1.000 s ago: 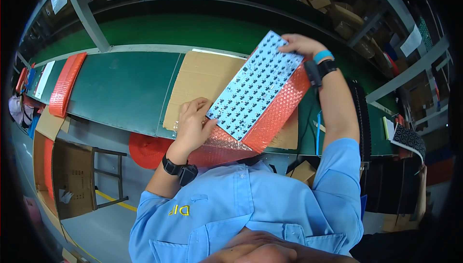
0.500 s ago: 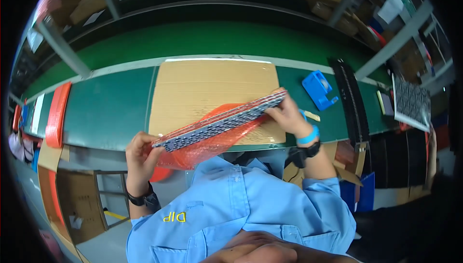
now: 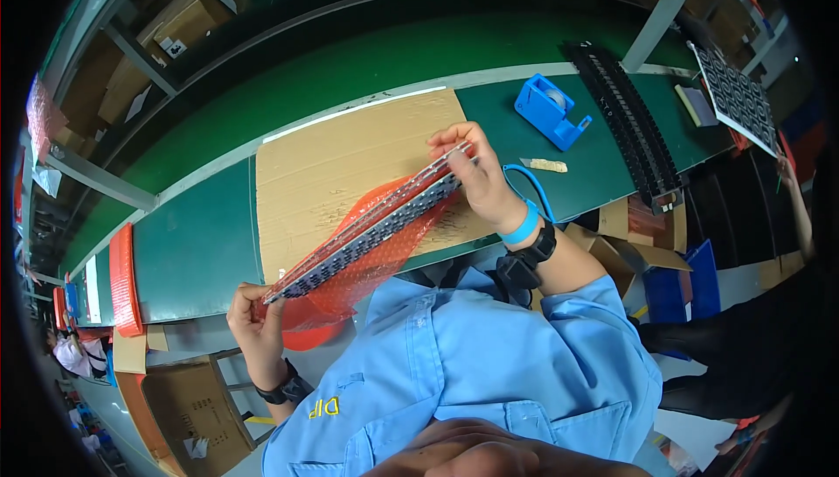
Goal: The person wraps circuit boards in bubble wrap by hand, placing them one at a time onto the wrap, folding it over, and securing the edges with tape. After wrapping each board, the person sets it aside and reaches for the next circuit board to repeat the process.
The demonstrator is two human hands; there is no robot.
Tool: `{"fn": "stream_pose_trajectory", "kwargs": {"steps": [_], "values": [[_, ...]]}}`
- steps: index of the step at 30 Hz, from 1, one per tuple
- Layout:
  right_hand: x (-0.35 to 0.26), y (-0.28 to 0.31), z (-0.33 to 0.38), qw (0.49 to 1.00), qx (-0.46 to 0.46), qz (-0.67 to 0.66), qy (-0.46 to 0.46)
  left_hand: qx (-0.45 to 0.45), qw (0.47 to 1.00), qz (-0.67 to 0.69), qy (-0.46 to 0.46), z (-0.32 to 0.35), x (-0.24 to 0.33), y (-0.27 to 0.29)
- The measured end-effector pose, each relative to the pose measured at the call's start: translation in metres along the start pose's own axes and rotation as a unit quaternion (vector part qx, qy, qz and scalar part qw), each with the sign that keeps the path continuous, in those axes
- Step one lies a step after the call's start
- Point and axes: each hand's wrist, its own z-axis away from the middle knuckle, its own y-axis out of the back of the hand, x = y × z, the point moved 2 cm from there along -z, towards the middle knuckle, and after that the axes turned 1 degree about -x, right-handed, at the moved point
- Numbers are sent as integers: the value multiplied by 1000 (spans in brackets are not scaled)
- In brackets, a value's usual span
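Note:
A thin stack of long boards [image 3: 371,234], with rows of dark parts along its side and reddish edges, is held slanted between my two hands. Its lower left end is pinched by my left hand [image 3: 255,313], and its upper right end is gripped by my right hand [image 3: 479,181], thumb on the near face. Red bubble wrap [image 3: 404,251] hangs under and behind the boards, reaching past the table's near edge. Whether either hand also grips the wrap cannot be made out. Beneath lies a flat cardboard sheet [image 3: 336,153] on the green table.
Right of the sheet are a blue tape dispenser [image 3: 544,110], a small cutter [image 3: 545,165] and a blue cord [image 3: 535,185] by my wrist. Farther right lies a long black slotted rack [image 3: 631,127]. Folded red bubble wrap [image 3: 124,280] is at the left. An open carton [image 3: 197,411] stands below.
The view has turned, so the table slants more. The boards are tilted more steeply, and the fingers of my right hand have shifted over their upper end. Both hands still hold them.

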Motion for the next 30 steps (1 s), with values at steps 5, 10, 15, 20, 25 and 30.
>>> {"fn": "stream_pose_trajectory", "kwargs": {"steps": [5, 10, 15, 20, 25, 30], "values": [[3, 13, 3, 985, -60, 151, 55, -3, 1000, -9, -12, -8, 3, -2], [6, 18, -3, 972, -92, 214, 9, -4, 1000, 3, -8, -9, -1, 1], [-11, 17, -6, 959, -103, 262, 13, 13, 1000, 12, 8, -9, -6, 1], [-9, 18, -5, 955, -94, 279, 44, 22, 999, 29, 31, -13, -7, 1], [-7, 20, -4, 964, -101, 241, 56, 8, 999, 22, 28, -12, -6, 2], [-11, 23, -4, 966, -123, 225, 35, 23, 999, 23, 21, -10, -2, 0]]}}
